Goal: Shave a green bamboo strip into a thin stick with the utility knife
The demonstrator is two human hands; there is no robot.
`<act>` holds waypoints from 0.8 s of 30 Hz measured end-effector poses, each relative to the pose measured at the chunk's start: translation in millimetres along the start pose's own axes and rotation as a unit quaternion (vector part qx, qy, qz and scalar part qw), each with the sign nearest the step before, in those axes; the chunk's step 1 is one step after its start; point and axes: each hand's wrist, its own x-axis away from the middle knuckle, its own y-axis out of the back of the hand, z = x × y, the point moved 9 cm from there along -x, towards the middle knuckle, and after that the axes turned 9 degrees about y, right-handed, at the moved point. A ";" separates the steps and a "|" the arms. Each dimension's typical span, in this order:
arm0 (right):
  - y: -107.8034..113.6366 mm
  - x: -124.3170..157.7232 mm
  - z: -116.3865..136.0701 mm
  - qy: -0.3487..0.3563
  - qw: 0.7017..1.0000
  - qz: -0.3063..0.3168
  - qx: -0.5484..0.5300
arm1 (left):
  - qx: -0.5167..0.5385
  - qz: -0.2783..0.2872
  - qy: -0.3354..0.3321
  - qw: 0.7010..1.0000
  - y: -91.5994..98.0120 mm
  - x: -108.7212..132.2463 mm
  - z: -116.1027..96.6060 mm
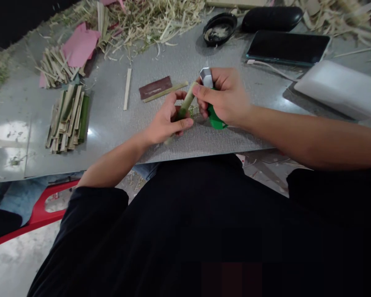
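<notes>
My left hand (170, 119) is closed around a pale green bamboo strip (188, 101), which slants up to the right over the table's front edge. At the strip's upper end, my right thumb and finger pinch it. My right hand (225, 97) also grips a tool with a green body (216, 115) and a silver metal end (206, 77); its exact kind is partly hidden by the fingers. Just beyond my left hand lie a brown rectangular piece of sandpaper (155, 87) and a thin strip (166, 92) along its edge. Another pale strip (127, 89) lies farther left.
Bundled strips (67, 119) and a pile of short pieces (56, 66) with pink paper (81, 44) lie left. Shavings (160, 20) cover the back. A black bowl (219, 29), dark case (272, 18), phone (287, 47) and cabled white device (340, 88) sit right.
</notes>
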 end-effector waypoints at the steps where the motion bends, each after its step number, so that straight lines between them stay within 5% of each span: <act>1: 1.4 -1.1 0.4 0.000 1.000 0.001 0.001 | 0.014 0.002 0.011 1.000 -1.3 1.2 -3.3; 8: 14.7 -8.4 4.8 0.056 0.995 -0.072 0.028 | 0.089 0.013 0.077 0.993 -15.9 7.7 -18.6; 15: 21.7 -6.3 -5.6 0.013 0.995 -0.089 0.033 | 0.046 -0.064 0.052 0.996 -3.1 7.0 -22.9; 24: -19.0 7.4 -24.0 -0.095 0.975 0.194 0.041 | -0.005 -0.074 -0.011 0.997 0.3 3.0 -29.4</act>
